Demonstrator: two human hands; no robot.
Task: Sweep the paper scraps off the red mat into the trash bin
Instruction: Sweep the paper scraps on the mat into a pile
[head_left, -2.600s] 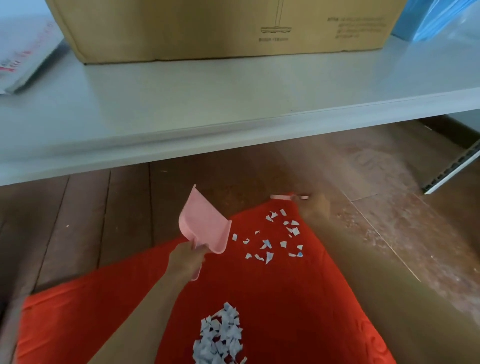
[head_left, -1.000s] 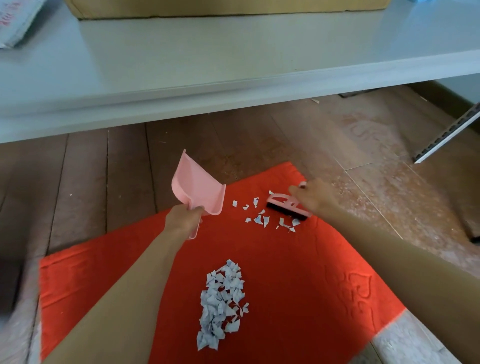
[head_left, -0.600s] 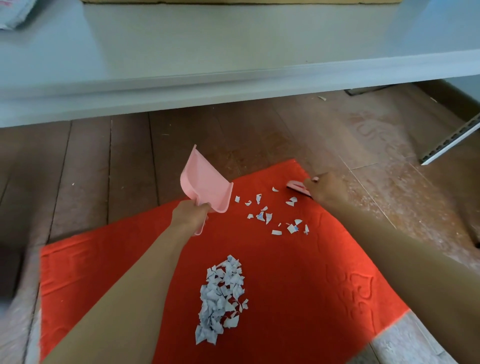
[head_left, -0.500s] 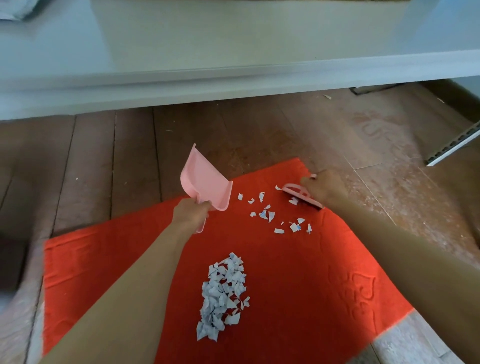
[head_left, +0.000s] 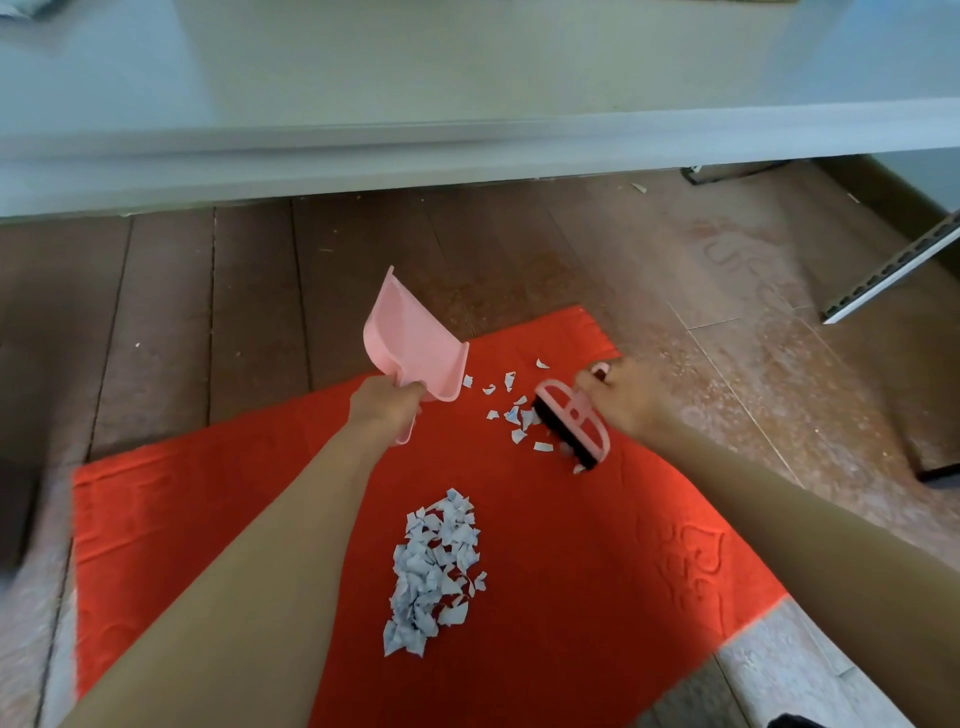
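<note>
**Asker:** What lies on the red mat (head_left: 597, 571)?

**Describer:** Torn pale paper, in two groups. A dense pile of scraps (head_left: 434, 566) sits near the mat's middle, between the person's two forearms. A looser scatter of scraps (head_left: 511, 415) lies nearer the mat's far corner. The mat is spread on a brown wooden floor (head_left: 249, 291).

**Asker:** What are the hands doing?

**Describer:** The left hand (head_left: 387, 408) is curled round the handle of a pink dustpan (head_left: 415, 345). The pan tilts steeply, its mouth pointing up and away. Its lower corner is at the mat's far edge, just beside the scatter. The face that shows is plain pink.

**Asker:** And the other hand?

**Describer:** The right hand (head_left: 626, 397) grips the handle of a pink brush (head_left: 571, 428) with dark bristles. The bristles are down on the mat at the right side of the scatter, and a few scraps lie against them. The scatter lies between the brush and the dustpan.

**Asker:** Anything else?

**Describer:** A white bench (head_left: 467, 104) crosses the top of the view. A pale perforated metal rail (head_left: 893, 270) lies at the far right.
</note>
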